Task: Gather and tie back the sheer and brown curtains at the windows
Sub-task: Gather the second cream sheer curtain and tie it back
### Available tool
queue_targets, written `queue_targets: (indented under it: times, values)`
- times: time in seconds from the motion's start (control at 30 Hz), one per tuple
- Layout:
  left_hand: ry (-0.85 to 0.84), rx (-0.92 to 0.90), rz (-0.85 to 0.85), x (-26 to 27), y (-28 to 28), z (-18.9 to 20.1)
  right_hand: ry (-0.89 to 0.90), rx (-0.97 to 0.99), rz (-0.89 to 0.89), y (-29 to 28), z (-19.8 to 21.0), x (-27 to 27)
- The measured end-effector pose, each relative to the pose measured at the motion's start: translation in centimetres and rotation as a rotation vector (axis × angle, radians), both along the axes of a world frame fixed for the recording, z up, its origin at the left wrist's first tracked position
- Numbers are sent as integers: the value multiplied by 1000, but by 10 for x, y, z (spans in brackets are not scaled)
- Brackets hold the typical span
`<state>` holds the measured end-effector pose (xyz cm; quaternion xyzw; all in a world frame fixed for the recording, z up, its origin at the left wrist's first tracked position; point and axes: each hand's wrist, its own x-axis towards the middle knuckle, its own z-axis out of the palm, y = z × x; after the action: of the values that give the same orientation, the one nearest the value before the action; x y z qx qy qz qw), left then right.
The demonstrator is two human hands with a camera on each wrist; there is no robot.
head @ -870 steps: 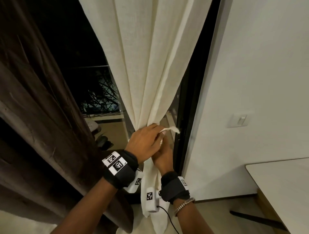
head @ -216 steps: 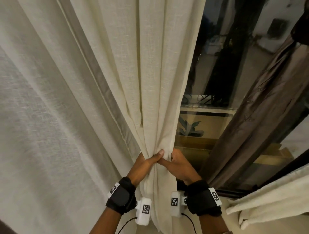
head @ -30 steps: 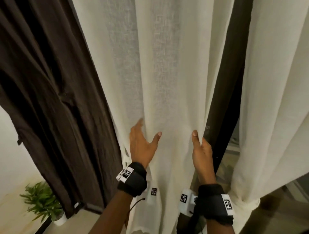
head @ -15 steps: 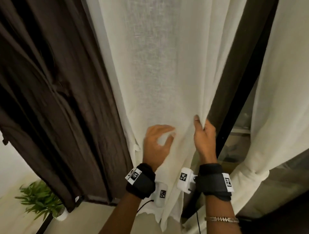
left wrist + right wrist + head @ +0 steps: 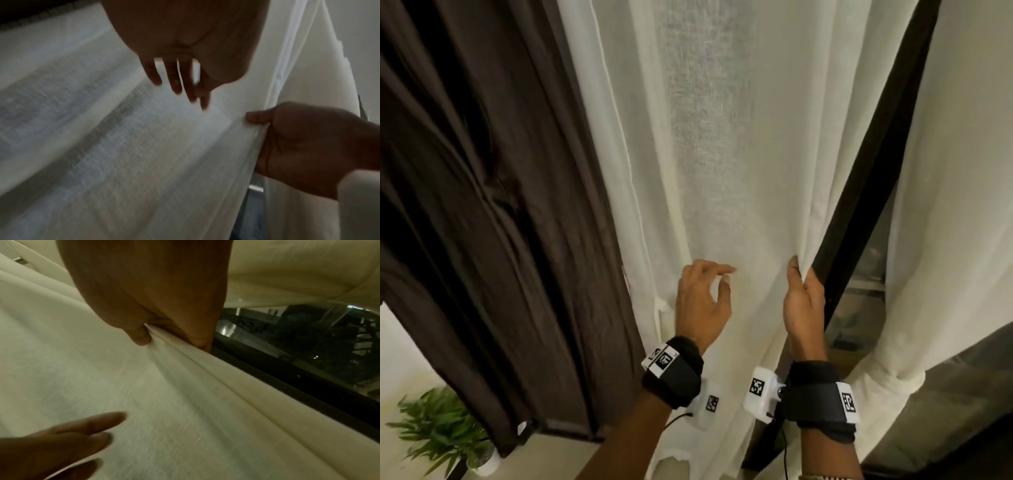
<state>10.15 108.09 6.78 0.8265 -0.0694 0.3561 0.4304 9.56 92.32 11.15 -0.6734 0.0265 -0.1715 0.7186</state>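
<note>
Sheer curtain (image 5: pixel 722 154) edge pinched by right hand (image 5: pixel 803 305); left hand (image 5: pixel 702 301) loose before it.

At lower left I saw a green potted plant (image 5: pixel 438 435) on a pale floor (image 5: pixel 558 455). A dark window frame (image 5: pixel 876 178) ran diagonally at right, with dark glass (image 5: pixel 308 337) beside it.

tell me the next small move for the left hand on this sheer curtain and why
Probably sweep the left hand rightward across the sheer curtain, bunching cloth toward the right hand. The right hand already pinches the curtain's right edge beside the dark window frame, while the left hovers with loosely bent fingers, holding nothing, and the panel between them hangs spread flat, ungathered.
</note>
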Motion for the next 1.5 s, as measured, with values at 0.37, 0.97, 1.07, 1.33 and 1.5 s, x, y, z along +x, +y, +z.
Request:
queue_targets:
  times: [0.37,0.97,1.07,1.33,1.5]
  values:
    - [110,-187,177,48,40,29,-22,34,-145,-45,6,16]
    - [-109,-286,185,-1,9,22,-113,-95,-42,-39,13,4]
    - [100,-415,363,23,59,25,-130,-36,-200,-58,19,0]
    - [599,-198,-160,11,25,38,-33,-204,6,-40,10,4]
    - [516,-254,-426,-22,-3,51,-158,-384,275,0,-20,-1]
